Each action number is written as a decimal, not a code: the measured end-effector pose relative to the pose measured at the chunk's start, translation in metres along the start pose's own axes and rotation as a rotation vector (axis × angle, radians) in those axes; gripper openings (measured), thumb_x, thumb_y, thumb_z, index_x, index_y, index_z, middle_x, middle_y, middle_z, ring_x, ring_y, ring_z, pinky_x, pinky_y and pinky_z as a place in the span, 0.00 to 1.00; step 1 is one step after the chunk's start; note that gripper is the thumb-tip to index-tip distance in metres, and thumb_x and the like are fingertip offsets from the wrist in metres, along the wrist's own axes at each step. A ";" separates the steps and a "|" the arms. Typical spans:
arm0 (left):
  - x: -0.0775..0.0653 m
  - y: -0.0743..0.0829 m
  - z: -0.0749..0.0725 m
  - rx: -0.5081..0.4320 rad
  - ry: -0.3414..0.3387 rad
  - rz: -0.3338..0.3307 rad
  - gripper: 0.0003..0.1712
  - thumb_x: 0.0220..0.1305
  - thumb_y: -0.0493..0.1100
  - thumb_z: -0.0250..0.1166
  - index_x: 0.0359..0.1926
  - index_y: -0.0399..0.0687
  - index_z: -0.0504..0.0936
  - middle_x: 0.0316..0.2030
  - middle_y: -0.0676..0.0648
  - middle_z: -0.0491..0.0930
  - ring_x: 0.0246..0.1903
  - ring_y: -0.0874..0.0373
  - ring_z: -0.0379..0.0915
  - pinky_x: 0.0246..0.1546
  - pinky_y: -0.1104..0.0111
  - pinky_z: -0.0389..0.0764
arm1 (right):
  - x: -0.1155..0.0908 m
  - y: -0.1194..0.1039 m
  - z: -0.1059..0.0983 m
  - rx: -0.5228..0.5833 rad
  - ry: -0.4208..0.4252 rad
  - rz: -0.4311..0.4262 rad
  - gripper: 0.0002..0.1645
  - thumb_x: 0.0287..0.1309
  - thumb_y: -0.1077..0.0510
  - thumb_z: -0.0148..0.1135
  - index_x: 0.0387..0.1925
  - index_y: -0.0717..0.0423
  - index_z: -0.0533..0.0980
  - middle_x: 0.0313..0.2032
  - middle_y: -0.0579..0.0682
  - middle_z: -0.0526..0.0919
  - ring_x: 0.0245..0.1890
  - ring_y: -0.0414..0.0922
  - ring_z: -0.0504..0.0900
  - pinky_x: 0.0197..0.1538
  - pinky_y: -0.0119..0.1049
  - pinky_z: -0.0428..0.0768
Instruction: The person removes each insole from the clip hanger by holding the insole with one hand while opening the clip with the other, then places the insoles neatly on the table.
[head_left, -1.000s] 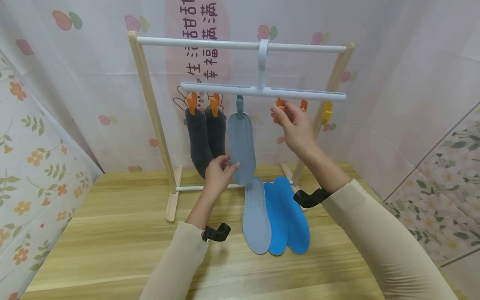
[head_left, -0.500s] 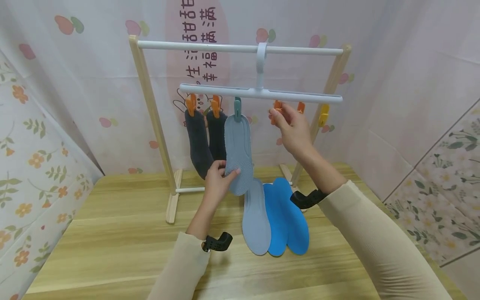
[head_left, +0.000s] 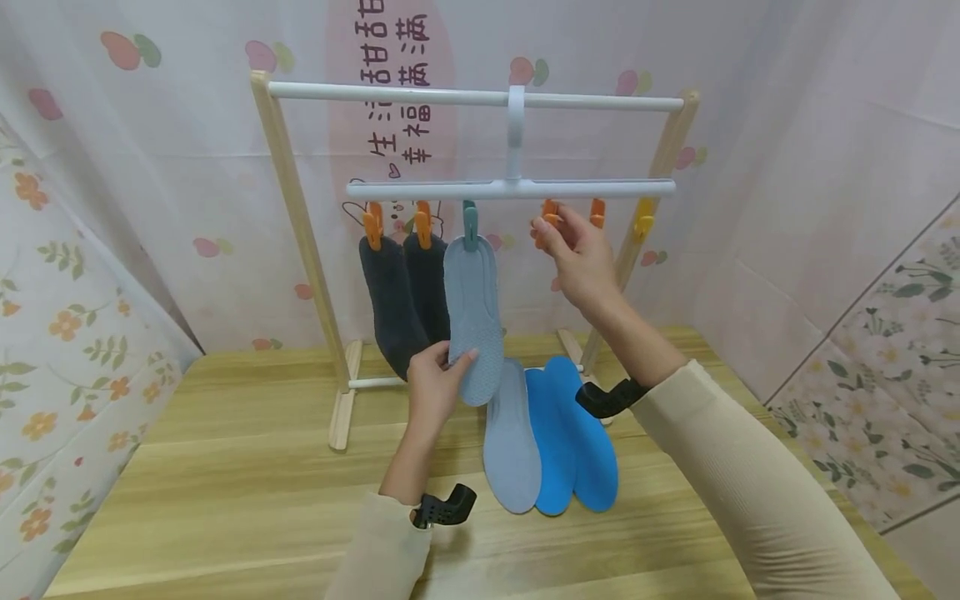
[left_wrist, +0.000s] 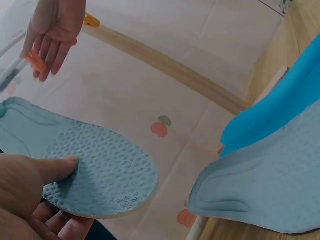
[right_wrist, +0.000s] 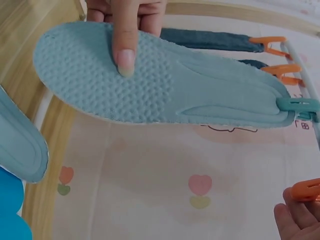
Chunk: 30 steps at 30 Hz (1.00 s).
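A grey insole [head_left: 472, 317] hangs from a green clothes peg [head_left: 470, 223] under the white hanger bar. My left hand [head_left: 433, 379] pinches its lower end, thumb on the dimpled face and fingers behind, as the left wrist view shows. Further right, my right hand [head_left: 583, 254] holds an orange clothes peg [head_left: 550, 213] on the same bar between thumb and fingers; that peg carries no insole. Two dark insoles [head_left: 392, 304] hang on orange pegs to the left. Below, a second grey insole [head_left: 512, 454] lies on the table, overlapping two blue insoles [head_left: 596, 450].
The hanger [head_left: 513, 188] hooks over the top rail of a wooden-post stand [head_left: 292, 208]. Another orange peg [head_left: 597, 212] and a yellow peg [head_left: 644, 218] hang at the bar's right end. A patterned curtain [head_left: 202, 275] backs the wooden table [head_left: 247, 467].
My left hand has drawn the lower end of the hanging grey insole lower and toward me, with the hanger swinging slightly. My right hand keeps hold of the orange peg.
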<state>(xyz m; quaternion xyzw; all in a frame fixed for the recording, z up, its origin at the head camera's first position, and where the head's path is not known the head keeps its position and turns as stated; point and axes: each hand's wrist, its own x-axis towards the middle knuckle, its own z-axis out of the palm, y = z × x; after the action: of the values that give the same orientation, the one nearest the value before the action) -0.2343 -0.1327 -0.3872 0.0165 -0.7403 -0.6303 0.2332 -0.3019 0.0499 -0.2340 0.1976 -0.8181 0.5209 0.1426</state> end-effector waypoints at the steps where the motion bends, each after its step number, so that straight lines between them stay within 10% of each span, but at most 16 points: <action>1: -0.001 0.000 0.001 0.008 0.001 0.003 0.12 0.62 0.37 0.72 0.44 0.32 0.87 0.40 0.35 0.89 0.40 0.46 0.88 0.41 0.59 0.88 | 0.000 0.000 0.000 0.003 -0.001 -0.005 0.29 0.71 0.41 0.56 0.69 0.42 0.71 0.60 0.51 0.83 0.61 0.48 0.82 0.23 0.26 0.76; 9: -0.005 0.002 0.006 0.053 0.001 0.024 0.11 0.63 0.39 0.72 0.42 0.34 0.88 0.36 0.37 0.89 0.32 0.54 0.85 0.31 0.71 0.82 | -0.008 0.004 0.000 0.027 -0.003 0.079 0.40 0.71 0.41 0.57 0.78 0.42 0.57 0.69 0.52 0.76 0.68 0.48 0.77 0.45 0.31 0.86; 13: -0.006 0.000 0.008 0.045 -0.004 0.035 0.11 0.63 0.38 0.71 0.42 0.34 0.88 0.35 0.37 0.89 0.30 0.56 0.83 0.29 0.73 0.80 | -0.029 0.015 0.010 0.089 -0.069 0.207 0.44 0.72 0.40 0.56 0.80 0.47 0.51 0.74 0.54 0.68 0.75 0.50 0.67 0.73 0.48 0.70; 16: -0.008 0.000 0.010 0.033 -0.012 0.040 0.10 0.64 0.38 0.71 0.42 0.34 0.87 0.35 0.37 0.89 0.30 0.56 0.83 0.29 0.72 0.82 | -0.052 0.024 0.021 0.118 -0.149 0.278 0.43 0.72 0.42 0.56 0.79 0.51 0.53 0.74 0.56 0.66 0.76 0.54 0.63 0.77 0.54 0.62; 22: -0.010 0.002 0.016 0.013 -0.034 0.046 0.10 0.64 0.38 0.70 0.42 0.34 0.87 0.37 0.37 0.89 0.33 0.53 0.86 0.32 0.65 0.87 | -0.083 0.034 0.038 0.080 -0.178 0.131 0.36 0.71 0.47 0.60 0.73 0.57 0.63 0.72 0.57 0.69 0.75 0.54 0.66 0.75 0.53 0.66; 30: -0.009 0.000 0.009 0.037 -0.017 0.023 0.11 0.63 0.40 0.71 0.42 0.36 0.88 0.35 0.38 0.89 0.30 0.55 0.85 0.30 0.67 0.85 | -0.057 0.018 0.039 0.073 -0.150 0.050 0.36 0.71 0.46 0.60 0.73 0.56 0.65 0.72 0.55 0.70 0.74 0.53 0.68 0.76 0.52 0.66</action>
<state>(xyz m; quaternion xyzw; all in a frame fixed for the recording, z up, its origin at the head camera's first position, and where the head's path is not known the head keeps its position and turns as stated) -0.2297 -0.1217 -0.3912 0.0071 -0.7538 -0.6141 0.2338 -0.2608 0.0310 -0.2896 0.2208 -0.8117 0.5373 0.0605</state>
